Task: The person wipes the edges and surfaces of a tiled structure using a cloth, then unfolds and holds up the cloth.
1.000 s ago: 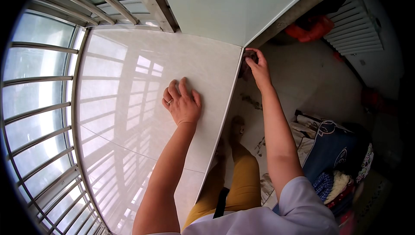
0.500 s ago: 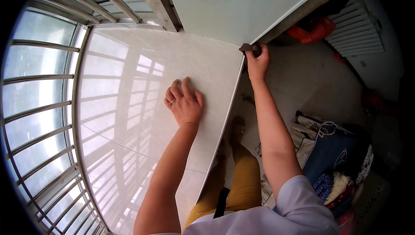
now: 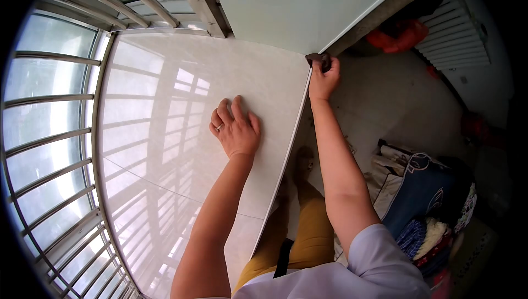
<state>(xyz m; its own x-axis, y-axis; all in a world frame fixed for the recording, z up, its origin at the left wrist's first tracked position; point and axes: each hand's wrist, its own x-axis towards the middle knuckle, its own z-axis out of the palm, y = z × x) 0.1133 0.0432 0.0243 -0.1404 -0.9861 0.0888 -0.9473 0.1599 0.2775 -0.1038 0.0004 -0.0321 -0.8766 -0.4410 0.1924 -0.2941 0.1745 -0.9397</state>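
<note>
There were two hands: one left hand (image 3: 236, 129) on the single worktop (image 3: 269, 76), one right hand (image 3: 324, 83) at its right edge. One ring (image 3: 219, 127) was over the worktop, and one brown cloth (image 3: 319, 57) at its far right corner. Right of the worktop were two trouser legs (image 3: 314, 233), one red bundle (image 3: 399, 36) and one ribbed white panel (image 3: 456, 31).

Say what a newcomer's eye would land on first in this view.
Probably the glossy pale ledge filling the middle left, streaked with reflections of the metal window bars beside it, with the left hand resting on it. Next, the right hand at the ledge's far right corner, holding a dark brown cloth. Mustard trousers at the bottom centre and a bright red item at the upper right also stand out.
</note>
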